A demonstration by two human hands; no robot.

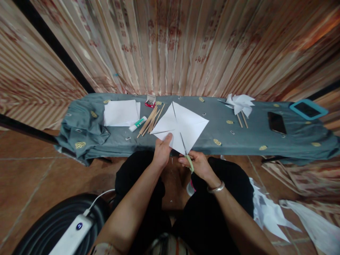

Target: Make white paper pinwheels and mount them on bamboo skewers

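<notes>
A white square of paper [191,124] is held up over the near edge of the cloth-covered table, one corner pointing towards me. Slits run in from its far and left corners. My left hand [162,150] pinches the paper's lower left side, thumb on top. In my right hand [198,163] is a pair of scissors [189,163] with light green handles. Their blade lies across the paper near its close corner, pointing towards the middle. My fingers partly hide the handles.
On the table [225,140] are stacked paper [120,113], a glue stick [138,124], wooden sticks [148,122], a small red box [150,101], paper pinwheels [240,103], a phone [276,123] and a blue-framed tablet [309,108]. Paper scraps [271,212] lie on the floor at right.
</notes>
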